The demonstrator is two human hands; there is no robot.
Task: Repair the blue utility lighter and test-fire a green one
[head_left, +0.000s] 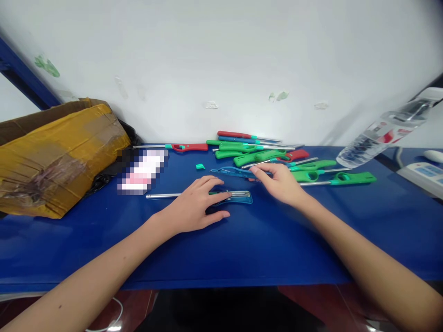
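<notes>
An opened blue lighter (242, 198) with a long metal tube lies on the blue table, its inner parts showing. My left hand (199, 203) rests over its middle, fingers spread and fingertips touching it. Between the thumb and fingers of my right hand (277, 181) is a blue casing half (228, 171), held just behind the opened lighter. A small teal piece (200, 166) lies behind my left hand. Several green lighters (263, 157) are piled behind and beside my right hand. One red lighter (190, 147) lies apart at the back, pointing left.
A taped cardboard box (62, 161) and black plastic stand at the left, near a pixelated patch (145, 169). At the right are a water bottle (384, 131) and a white device (424, 175). A white wall rises behind the blue table (242, 258).
</notes>
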